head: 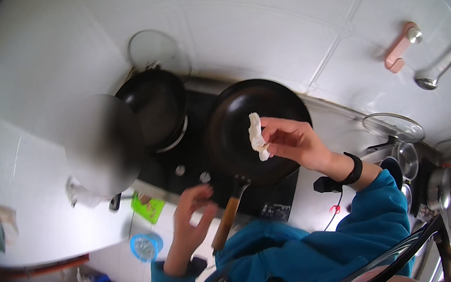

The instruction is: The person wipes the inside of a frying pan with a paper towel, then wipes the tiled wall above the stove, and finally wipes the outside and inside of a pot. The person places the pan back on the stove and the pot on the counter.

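Note:
My right hand [292, 142] pinches a crumpled white piece [256, 136] between thumb and fingers above a dark wok [229, 140]. The piece looks like damp tissue, though its material is not certain. Under it, the wok's dark inside shows no food. The wok sits on a black stove [169, 170], its wooden handle [226, 223] pointing towards me. My left hand [191, 219] hovers left of that handle with fingers apart and nothing in them.
Left of the wok stands a second black pan [156, 107], with a glass lid [157, 53] leaning behind it. A blurred grey round shape [100, 145] covers part of the left. A pink hook [400, 49] and a ladle [429, 80] are on the wall. Pots [439, 188] stand right.

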Motion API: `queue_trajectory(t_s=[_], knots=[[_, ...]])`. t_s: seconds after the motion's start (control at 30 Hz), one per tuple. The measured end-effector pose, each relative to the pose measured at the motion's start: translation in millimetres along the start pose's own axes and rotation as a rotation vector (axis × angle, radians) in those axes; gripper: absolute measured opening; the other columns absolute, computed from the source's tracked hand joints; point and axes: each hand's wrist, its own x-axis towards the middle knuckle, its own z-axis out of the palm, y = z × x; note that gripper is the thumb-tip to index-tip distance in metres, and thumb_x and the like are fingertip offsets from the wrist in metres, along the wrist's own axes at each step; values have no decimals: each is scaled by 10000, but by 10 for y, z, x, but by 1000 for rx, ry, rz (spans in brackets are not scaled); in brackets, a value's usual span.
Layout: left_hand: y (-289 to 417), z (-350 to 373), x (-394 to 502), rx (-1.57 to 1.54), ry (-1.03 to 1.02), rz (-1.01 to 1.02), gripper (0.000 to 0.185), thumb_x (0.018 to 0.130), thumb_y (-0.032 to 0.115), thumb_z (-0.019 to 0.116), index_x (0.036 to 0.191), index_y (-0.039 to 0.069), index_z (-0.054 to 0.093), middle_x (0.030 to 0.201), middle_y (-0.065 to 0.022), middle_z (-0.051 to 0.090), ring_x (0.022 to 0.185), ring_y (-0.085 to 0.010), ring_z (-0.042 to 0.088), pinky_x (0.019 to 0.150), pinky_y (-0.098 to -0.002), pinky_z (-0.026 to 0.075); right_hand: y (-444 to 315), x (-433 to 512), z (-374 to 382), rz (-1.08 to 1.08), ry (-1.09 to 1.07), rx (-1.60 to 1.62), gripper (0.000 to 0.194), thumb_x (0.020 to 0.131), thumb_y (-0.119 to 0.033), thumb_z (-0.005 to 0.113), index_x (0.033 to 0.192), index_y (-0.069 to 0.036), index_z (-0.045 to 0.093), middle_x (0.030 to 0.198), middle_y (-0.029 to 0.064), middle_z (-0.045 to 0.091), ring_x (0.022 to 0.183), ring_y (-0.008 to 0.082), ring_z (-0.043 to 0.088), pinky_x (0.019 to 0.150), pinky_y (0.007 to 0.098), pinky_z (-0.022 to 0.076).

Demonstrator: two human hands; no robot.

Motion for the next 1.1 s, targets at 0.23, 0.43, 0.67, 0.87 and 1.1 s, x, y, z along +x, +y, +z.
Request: queue_trajectory(t_s=[0.23, 0.43, 0.67, 0.87, 1.1], knots=[[633, 591, 142, -471, -93, -22, 303, 934, 93, 591, 1215, 8, 517, 1093, -102, 616, 1019, -173, 610, 875, -306, 510, 93, -472, 433, 113, -163, 292, 559, 909, 88, 541, 1431, -71, 418, 1061, 38, 575, 1013, 136, 579, 892, 283, 476], [519, 845, 95, -404, -14, -174, 258, 903, 78, 647, 1125, 9, 537, 967, -81, 635, 880, -134, 636, 726, -242, 525, 126, -785, 453, 67, -263, 116, 511, 870, 18, 653, 1355, -77, 523, 1234, 87, 589, 1091, 200, 588, 963, 349, 471], [117, 643, -162, 480, 176, 108, 464, 795, 228, 755, 1130, 4, 523, 1071, -158, 567, 933, -271, 603, 817, -379, 503, -76, -667, -678, -290, 283, -814, 473, 779, 32, 671, 1244, -31, 605, 827, 115, 591, 734, 236, 580, 715, 336, 500], [-382, 659, -567, 842, 27, -402, 724, 746, 450, 753, 1232, -10, 478, 1151, -221, 565, 1010, -372, 605, 828, -445, 499, -638, 125, -2298, -775, 696, -1716, 522, 808, 89, 604, 1312, -35, 546, 860, 122, 549, 779, 268, 562, 713, 350, 496], [-615, 785, -477, 760, -42, -662, 517, 830, 375, 675, 1163, 8, 527, 982, -162, 675, 864, -327, 672, 772, -426, 521, -655, 766, -2895, -763, 648, -2287, 573, 718, 67, 578, 1282, 113, 493, 983, 109, 518, 830, 227, 524, 718, 300, 504]])
